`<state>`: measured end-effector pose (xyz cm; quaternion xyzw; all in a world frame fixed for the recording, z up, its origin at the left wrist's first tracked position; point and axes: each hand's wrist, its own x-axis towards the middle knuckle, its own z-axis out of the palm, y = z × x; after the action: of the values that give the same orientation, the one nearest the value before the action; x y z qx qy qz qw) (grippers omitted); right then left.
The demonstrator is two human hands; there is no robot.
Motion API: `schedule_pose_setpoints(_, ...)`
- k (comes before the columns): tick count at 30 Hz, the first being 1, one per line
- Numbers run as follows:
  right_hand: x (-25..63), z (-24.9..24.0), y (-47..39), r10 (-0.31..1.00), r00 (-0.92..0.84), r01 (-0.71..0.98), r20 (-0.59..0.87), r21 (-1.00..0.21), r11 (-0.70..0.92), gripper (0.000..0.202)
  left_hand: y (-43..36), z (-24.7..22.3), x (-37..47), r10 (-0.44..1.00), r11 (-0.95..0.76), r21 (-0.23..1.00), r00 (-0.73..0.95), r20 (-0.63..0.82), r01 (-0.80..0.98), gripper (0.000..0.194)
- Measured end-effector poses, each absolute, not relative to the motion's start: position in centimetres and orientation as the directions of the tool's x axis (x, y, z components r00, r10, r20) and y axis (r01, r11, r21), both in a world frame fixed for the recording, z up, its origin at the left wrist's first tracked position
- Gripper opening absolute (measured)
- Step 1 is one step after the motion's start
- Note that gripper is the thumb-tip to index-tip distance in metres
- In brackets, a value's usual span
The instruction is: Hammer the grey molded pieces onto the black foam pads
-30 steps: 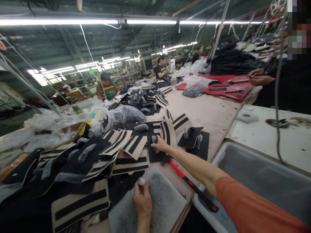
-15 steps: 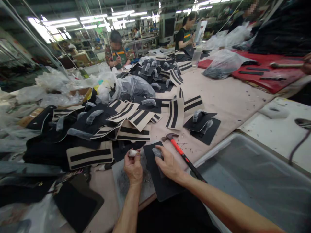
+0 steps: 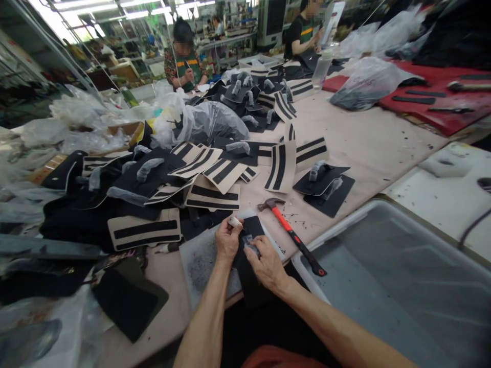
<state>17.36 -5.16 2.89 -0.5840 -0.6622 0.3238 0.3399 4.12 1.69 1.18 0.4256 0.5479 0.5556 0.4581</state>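
My left hand (image 3: 227, 244) is closed around a small white cylinder-shaped piece (image 3: 235, 222); its far end is hidden by the fingers. It hovers at the upper left of a black panel (image 3: 251, 286). My right hand (image 3: 269, 264) grips the plastic-wrapped handle (image 3: 250, 246) attached to that panel. The panel lies partly over a grey, scuffed board (image 3: 205, 263) at the table's edge. To the right, a claw hammer (image 3: 289, 230) with a red and black handle rests on the table.
Black panels and beige pieces with black strips (image 3: 213, 194) are heaped at the left. A grey plastic bin (image 3: 374, 209) stands at the right. Another wrapped-handle panel (image 3: 326, 184) lies beyond the hammer. Two people (image 3: 186, 61) work across the table.
My left hand has moved right and up with the white piece, closer to the right hand. The black panel has shifted under the left hand. The whole view has tilted down slightly.
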Motion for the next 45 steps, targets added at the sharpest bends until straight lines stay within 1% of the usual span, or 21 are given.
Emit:
schedule_pose_setpoints(9,17.6,2.8,-5.0,0.991,-0.092,0.538,0.1,-0.832,0.134,0.024,1.9,1.1,4.1,0.98,0.021,0.998,-0.199,-0.01,0.051,0.032)
schedule_pose_setpoints(15,17.7,2.9,-5.1,0.991,-0.103,0.524,0.087,-0.842,0.129,0.024,1.7,1.4,4.4,0.985,-0.025,0.968,-0.16,0.066,0.248,0.019)
schedule_pose_setpoints(19,19.7,4.3,-4.1,0.986,-0.16,0.488,0.041,-0.865,0.115,0.029,2.3,1.5,4.2,0.991,-0.061,0.947,-0.094,0.095,0.314,0.021)
schedule_pose_setpoints(22,23.2,5.1,-2.6,0.994,-0.061,0.609,0.095,-0.785,0.112,0.031,3.2,2.0,3.9,0.993,-0.113,0.935,0.077,0.092,0.336,0.021)
schedule_pose_setpoints(24,25.8,4.9,-1.4,0.992,0.017,0.769,0.122,-0.636,0.065,0.032,3.7,2.4,3.6,0.975,-0.174,0.909,0.198,0.104,0.378,0.019)
schedule_pose_setpoints(26,28.0,4.3,-0.6,0.998,0.039,0.887,0.042,-0.461,-0.016,0.033,3.6,2.7,3.4,0.953,-0.241,0.874,0.272,0.132,0.421,0.02)
schedule_pose_setpoints(27,28.9,4.0,-0.2,0.999,0.045,0.915,-0.031,-0.4,-0.053,0.032,3.4,2.6,3.4,0.946,-0.268,0.859,0.289,0.148,0.437,0.022)
schedule_pose_setpoints(28,29.5,3.6,0.0,0.993,0.049,0.92,-0.108,-0.382,-0.087,0.03,3.0,2.5,3.4,0.942,-0.288,0.847,0.292,0.166,0.448,0.024)
schedule_pose_setpoints(30,30.0,3.3,0.5,0.957,0.065,0.85,-0.284,-0.487,-0.202,0.023,2.2,2.0,3.5,0.944,-0.303,0.839,0.263,0.199,0.452,0.024)
schedule_pose_setpoints(32,29.8,3.9,1.1,0.892,0.045,0.698,-0.45,-0.625,-0.35,0.015,1.4,1.4,3.7,0.952,-0.298,0.846,0.204,0.229,0.441,0.022)
schedule_pose_setpoints(33,29.5,4.6,1.3,0.857,0.013,0.623,-0.516,-0.666,-0.411,0.01,1.2,1.1,3.8,0.956,-0.289,0.856,0.17,0.238,0.429,0.021)
schedule_pose_setpoints(35,28.8,6.5,1.6,0.805,-0.062,0.54,-0.59,-0.698,-0.47,0.004,1.0,0.7,4.0,0.964,-0.266,0.877,0.104,0.246,0.399,0.02)
schedule_pose_setpoints(36,28.4,7.7,1.6,0.803,-0.085,0.518,-0.59,-0.714,-0.471,0.008,1.1,0.7,4.1,0.966,-0.258,0.886,0.08,0.247,0.386,0.02)
schedule_pose_setpoints(38,27.8,10.0,1.2,0.859,-0.092,0.474,-0.503,-0.781,-0.407,0.021,1.2,0.6,4.1,0.968,-0.249,0.894,0.057,0.246,0.372,0.02)
schedule_pose_setpoints(39,27.5,11.0,0.8,0.918,-0.078,0.478,-0.389,-0.823,-0.308,0.028,1.3,0.7,4.2,0.968,-0.249,0.894,0.058,0.245,0.372,0.02)
schedule_pose_setpoints(40,27.4,11.8,0.3,0.972,-0.059,0.509,-0.228,-0.844,-0.167,0.035,1.3,0.8,4.2,0.968,-0.25,0.893,0.062,0.244,0.375,0.02)
schedule_pose_setpoints(41,27.3,12.3,-0.2,0.997,-0.054,0.569,-0.046,-0.822,-0.007,0.039,1.3,0.9,4.1,0.968,-0.251,0.891,0.067,0.244,0.379,0.02)
schedule_pose_setpoints(42,27.3,12.6,-0.6,0.99,-0.081,0.649,0.118,-0.747,0.142,0.041,1.3,0.9,4.1,0.967,-0.252,0.889,0.069,0.245,0.383,0.021)
schedule_pose_setpoints(43,27.3,12.7,-1.0,0.965,-0.142,0.73,0.219,-0.635,0.251,0.04,1.3,1.0,4.1,0.967,-0.254,0.885,0.069,0.247,0.39,0.02)
schedule_pose_setpoints(44,27.3,12.8,-1.3,0.944,-0.215,0.796,0.249,-0.515,0.317,0.039,1.3,1.0,4.1,0.966,-0.254,0.88,0.067,0.248,0.402,0.019)
schedule_pose_setpoints(45,27.4,12.9,-1.5,0.933,-0.286,0.843,0.218,-0.405,0.353,0.037,1.3,0.9,4.0,0.967,-0.251,0.874,0.066,0.246,0.417,0.017)
